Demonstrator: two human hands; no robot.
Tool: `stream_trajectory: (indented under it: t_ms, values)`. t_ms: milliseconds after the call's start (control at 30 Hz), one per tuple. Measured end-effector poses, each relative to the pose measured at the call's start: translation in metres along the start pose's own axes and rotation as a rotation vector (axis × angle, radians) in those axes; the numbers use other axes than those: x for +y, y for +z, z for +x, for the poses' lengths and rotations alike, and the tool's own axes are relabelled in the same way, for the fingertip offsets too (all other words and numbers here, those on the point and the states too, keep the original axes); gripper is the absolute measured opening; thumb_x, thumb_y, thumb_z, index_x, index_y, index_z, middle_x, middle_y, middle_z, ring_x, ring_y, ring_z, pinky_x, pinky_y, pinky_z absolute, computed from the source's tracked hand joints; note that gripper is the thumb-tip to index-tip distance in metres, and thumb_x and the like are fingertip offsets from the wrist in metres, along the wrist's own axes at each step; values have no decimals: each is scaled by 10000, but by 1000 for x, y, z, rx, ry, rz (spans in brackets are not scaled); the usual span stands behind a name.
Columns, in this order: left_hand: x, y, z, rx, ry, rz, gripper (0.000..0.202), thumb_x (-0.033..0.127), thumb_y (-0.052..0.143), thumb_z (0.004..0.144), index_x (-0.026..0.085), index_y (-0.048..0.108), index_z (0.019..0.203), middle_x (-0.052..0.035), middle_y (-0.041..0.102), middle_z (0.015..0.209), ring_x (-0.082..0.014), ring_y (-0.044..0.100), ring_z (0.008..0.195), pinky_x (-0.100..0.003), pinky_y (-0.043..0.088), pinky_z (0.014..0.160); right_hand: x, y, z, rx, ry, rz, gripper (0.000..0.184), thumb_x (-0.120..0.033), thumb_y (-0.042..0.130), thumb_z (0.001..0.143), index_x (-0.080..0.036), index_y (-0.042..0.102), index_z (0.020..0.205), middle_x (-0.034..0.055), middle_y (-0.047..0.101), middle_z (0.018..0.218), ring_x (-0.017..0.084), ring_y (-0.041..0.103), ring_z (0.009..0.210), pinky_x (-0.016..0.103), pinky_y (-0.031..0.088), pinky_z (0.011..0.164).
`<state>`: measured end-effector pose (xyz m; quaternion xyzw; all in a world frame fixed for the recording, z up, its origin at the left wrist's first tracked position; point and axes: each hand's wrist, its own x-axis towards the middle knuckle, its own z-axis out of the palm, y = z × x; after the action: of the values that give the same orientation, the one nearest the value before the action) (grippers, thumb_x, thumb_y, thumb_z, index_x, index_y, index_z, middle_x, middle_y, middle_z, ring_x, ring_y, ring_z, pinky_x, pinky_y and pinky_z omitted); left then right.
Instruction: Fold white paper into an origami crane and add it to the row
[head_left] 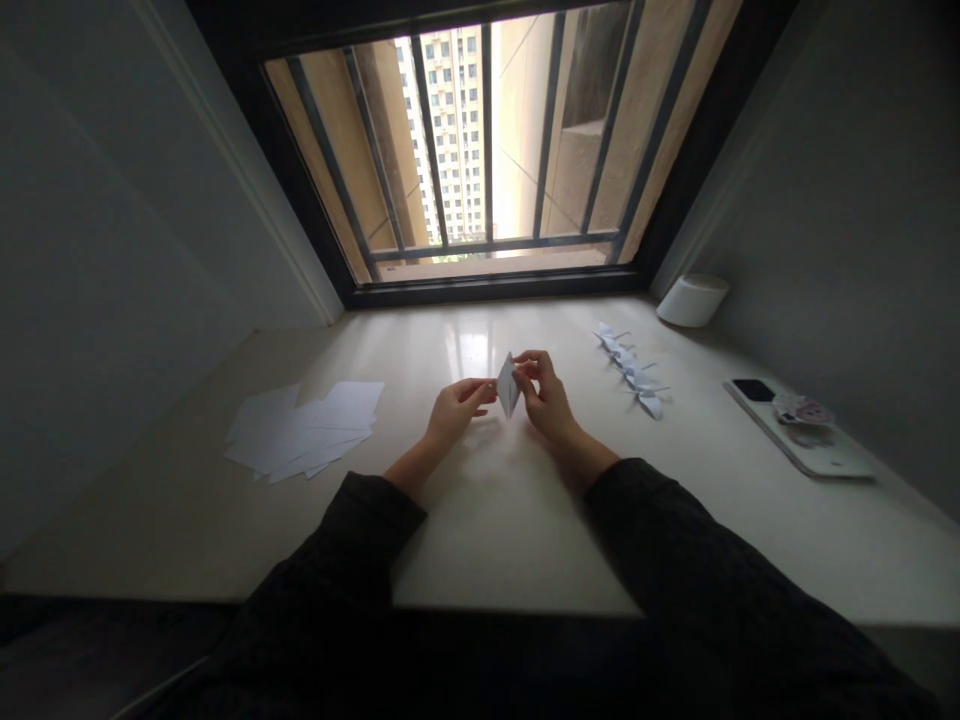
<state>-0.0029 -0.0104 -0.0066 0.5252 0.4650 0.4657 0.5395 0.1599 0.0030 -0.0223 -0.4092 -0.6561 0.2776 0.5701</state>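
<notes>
Head view: left hand (454, 411) and right hand (546, 397) both pinch a folded white paper (508, 385) just above the table (487, 520); loose sheets (304, 428) lie left; folded paper figures (634, 372) right, near a white container (694, 299), contents unseen.

Too small to tell: folds of the paper piece (508, 386), shapes in the folded-paper row (632, 372); elbows cut off below.

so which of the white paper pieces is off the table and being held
The small folded white paper, pinched upright between the left hand and right hand; the loose white sheets and the row of folded paper figures lie on the table.
</notes>
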Motion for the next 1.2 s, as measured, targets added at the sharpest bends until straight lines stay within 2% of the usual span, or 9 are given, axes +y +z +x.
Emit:
stream_trajectory:
  t_ms: [133,233,333,467,567,767,933,1100,1200]
  values:
    - [2,-2,0,11,52,99,393,499,682,699,157,704,891,-69,694,791,-182,652,762,-254,489,603,-7,0,-3,-143,-107,-136,197,-377,438,901,-257,510,1040,38,599,848,192,571,782,325,445,740]
    - [1,-2,0,48,48,80,369,476,709,675,148,695,842,-72,696,779,-187,657,736,-254,483,583,-8,2,-5,-142,-80,-129,217,-379,438,904,-258,508,1070,41,604,857,189,573,772,325,452,730]
    - [-1,-2,2,135,30,-45,381,458,731,658,144,656,860,-74,702,780,-206,674,761,-287,509,631,-6,4,-6,-101,-40,-62,268,-401,522,864,-270,491,1096,26,622,873,181,587,763,326,467,723]
    - [-2,-1,4,192,27,-190,392,437,748,647,140,624,870,-58,702,756,-184,674,752,-338,525,753,-7,3,-4,-112,-81,-97,293,-413,680,747,-267,581,982,41,661,944,209,597,836,363,469,791]
    - [-1,0,3,177,14,-226,390,420,761,637,138,625,870,-56,705,777,-173,673,755,-348,516,799,-8,3,-3,-77,-62,-101,212,-418,677,752,-264,642,893,36,686,906,209,607,823,363,471,795]
    - [0,3,0,123,-7,-227,415,404,765,646,133,607,919,-76,709,802,-186,679,785,-349,508,807,-7,6,-4,-16,61,17,217,-418,664,760,-245,696,887,33,716,888,200,639,796,331,479,737]
    - [-3,2,2,148,-3,-184,604,414,763,655,121,552,1139,-111,707,900,-201,677,844,-329,504,789,-7,6,-3,10,89,23,222,-433,672,746,-255,729,864,26,731,861,201,643,792,333,475,745]
    - [-4,0,3,130,57,-145,852,431,722,702,228,300,1414,-72,716,908,-206,682,866,-307,501,762,-5,5,-2,11,126,33,201,-436,665,753,-271,743,838,18,741,840,200,649,776,335,469,734]
    - [-1,0,1,71,141,-42,630,430,687,731,231,495,1297,-67,717,935,-198,670,894,-296,492,775,-1,7,-1,-2,151,105,197,-431,673,748,-267,743,833,21,741,845,198,655,793,328,474,731]
